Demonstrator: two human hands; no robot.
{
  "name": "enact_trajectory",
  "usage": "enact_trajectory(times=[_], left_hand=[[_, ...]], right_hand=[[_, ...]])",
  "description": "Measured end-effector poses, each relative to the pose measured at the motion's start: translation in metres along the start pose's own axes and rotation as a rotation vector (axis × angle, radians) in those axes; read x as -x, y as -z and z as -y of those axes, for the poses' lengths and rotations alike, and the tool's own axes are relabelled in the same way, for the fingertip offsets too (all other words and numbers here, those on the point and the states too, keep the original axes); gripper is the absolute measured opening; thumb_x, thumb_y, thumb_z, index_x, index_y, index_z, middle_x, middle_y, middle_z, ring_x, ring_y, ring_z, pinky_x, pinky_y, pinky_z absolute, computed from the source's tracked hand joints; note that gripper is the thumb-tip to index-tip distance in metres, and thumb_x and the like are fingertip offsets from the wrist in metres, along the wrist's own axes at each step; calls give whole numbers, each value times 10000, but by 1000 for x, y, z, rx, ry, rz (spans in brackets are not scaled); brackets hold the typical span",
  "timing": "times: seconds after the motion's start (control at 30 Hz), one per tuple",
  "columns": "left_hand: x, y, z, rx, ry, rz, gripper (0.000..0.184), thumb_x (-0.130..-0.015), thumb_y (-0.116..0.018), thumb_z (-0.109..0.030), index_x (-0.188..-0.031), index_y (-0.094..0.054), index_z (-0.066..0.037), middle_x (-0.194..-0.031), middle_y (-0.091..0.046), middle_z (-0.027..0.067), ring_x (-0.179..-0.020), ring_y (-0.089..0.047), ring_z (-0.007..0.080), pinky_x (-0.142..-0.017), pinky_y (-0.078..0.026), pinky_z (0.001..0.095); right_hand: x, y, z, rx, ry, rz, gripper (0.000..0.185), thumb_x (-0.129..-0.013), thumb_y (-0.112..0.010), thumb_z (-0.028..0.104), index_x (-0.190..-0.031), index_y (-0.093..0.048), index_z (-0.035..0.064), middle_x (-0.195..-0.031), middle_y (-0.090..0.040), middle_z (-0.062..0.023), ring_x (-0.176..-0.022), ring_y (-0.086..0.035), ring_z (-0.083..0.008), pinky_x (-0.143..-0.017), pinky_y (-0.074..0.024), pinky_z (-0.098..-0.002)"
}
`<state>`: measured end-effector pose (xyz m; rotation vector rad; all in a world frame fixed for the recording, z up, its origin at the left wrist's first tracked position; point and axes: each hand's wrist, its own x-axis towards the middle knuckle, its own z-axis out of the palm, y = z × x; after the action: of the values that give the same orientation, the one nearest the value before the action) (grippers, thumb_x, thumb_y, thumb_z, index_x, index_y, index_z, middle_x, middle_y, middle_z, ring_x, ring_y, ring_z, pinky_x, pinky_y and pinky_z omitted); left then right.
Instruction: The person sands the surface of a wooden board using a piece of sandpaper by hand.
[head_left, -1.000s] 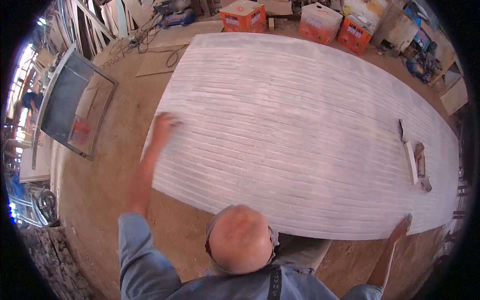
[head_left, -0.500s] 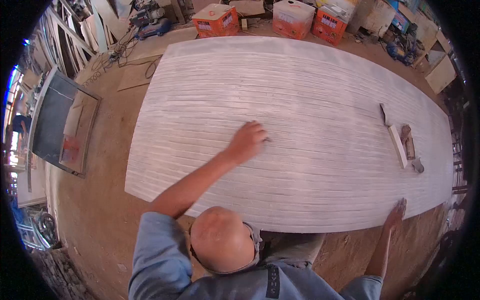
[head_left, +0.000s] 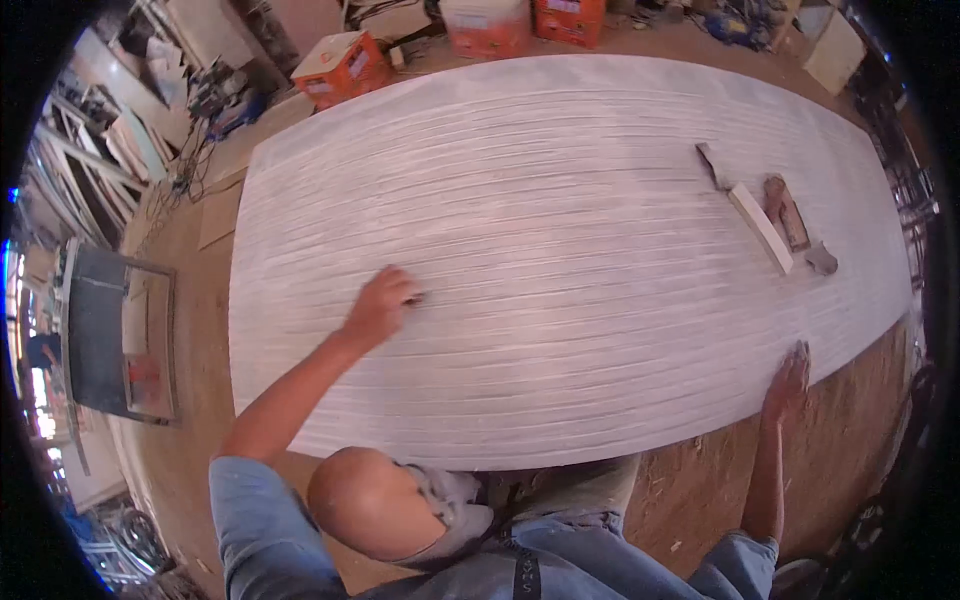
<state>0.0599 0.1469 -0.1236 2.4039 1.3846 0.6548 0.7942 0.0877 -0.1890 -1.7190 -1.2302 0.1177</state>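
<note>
A large pale panel point(head_left: 560, 400) with long parallel grooves lies flat in front of me. My left hand point(head_left: 380, 308) is closed over its left part, fingers curled round a small dark piece that I cannot make out. Near the panel's right front edge, my right hand point(head_left: 787, 382) lies flat with its fingers stretched out, holding nothing. Beyond it on the panel are a white bar point(head_left: 760, 228), a brown worn block point(head_left: 787, 212), a small grey scrap point(head_left: 822, 259) and a curled dark strip point(head_left: 712, 166).
Orange and white boxes point(head_left: 342, 68) stand past the far edge. A dark framed panel point(head_left: 98, 330) stands at the left, near a brown sheet point(head_left: 222, 215) on the floor. Power tools point(head_left: 225, 105), cables and leaning boards point(head_left: 105, 150) fill the far left.
My left hand has moved left along the grooves, still closed. The view has swung a little to the right. My right hand stays at the panel's edge.
</note>
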Motion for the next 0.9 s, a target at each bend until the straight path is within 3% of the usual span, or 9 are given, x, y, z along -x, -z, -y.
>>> enact_trajectory(times=[0.07,0.1,0.17,0.3,0.4,0.5,0.67,0.77,0.9], left_hand=[[-57,-37,-36,131,-76,59,242,-707,-655,43,-939,-677,-23,-834,-600,118,-826,-556,333,-765,-481,427],[-90,-65,-54,208,-134,50,221,-707,-648,36,-918,-674,-27,-805,-575,121,-816,-536,331,-744,-471,416],[-184,-131,-124,238,-295,30,101,-716,-618,-18,-816,-632,-21,-795,-563,141,-852,-533,341,-777,-467,433],[-267,-222,-215,73,-232,-202,151,-723,-579,-22,-847,-655,-65,-907,-609,132,-963,-562,322,-878,-479,442],[-255,-219,-205,72,-224,-162,191,-723,-577,-24,-882,-671,-73,-927,-617,118,-987,-567,308,-903,-474,436],[-180,-157,-123,-54,-347,-30,188,-750,-580,-42,-906,-684,-61,-924,-619,137,-973,-572,311,-909,-471,450],[-71,-32,-69,-131,-100,64,122,-724,-676,-10,-843,-656,-24,-837,-604,122,-844,-580,306,-772,-479,427],[-94,-47,-81,-53,-66,125,144,-710,-662,22,-848,-644,-14,-835,-595,127,-832,-573,309,-758,-480,416],[-195,-134,-144,101,-262,29,106,-701,-625,2,-805,-603,-3,-811,-567,152,-786,-547,341,-689,-462,452]], right_hand=[[3,2,-13,-518,-80,-56,371,-1001,-499,140,-1335,-555,-11,-1411,-526,-172,-1308,-494,-316,-1106,-383,-416],[3,5,-34,-96,40,-38,377,-996,-502,137,-1338,-549,-13,-1412,-526,-170,-1314,-488,-318,-1106,-384,-422],[-4,3,36,568,129,50,387,-987,-509,134,-1350,-538,2,-1421,-521,-153,-1335,-467,-324,-1102,-391,-446],[-3,2,39,538,38,26,377,-991,-525,166,-1353,-557,65,-1442,-510,-121,-1359,-441,-318,-1105,-382,-459],[-4,2,32,563,65,31,388,-993,-524,185,-1367,-547,82,-1448,-505,-117,-1379,-417,-310,-1133,-339,-461],[-2,1,34,656,20,43,400,-996,-520,198,-1379,-529,81,-1454,-498,-118,-1391,-398,-306,-1156,-291,-461],[-2,2,44,640,4,24,415,-970,-524,174,-1370,-525,64,-1459,-490,-122,-1397,-386,-320,-1164,-264,-466],[-2,-3,54,618,-20,-6,421,-948,-511,120,-1365,-527,72,-1453,-494,-125,-1393,-388,-324,-1167,-254,-470],[-4,-1,57,648,-37,2,422,-938,-524,108,-1359,-530,76,-1457,-490,-123,-1395,-388,-317,-1174,-237,-476]])
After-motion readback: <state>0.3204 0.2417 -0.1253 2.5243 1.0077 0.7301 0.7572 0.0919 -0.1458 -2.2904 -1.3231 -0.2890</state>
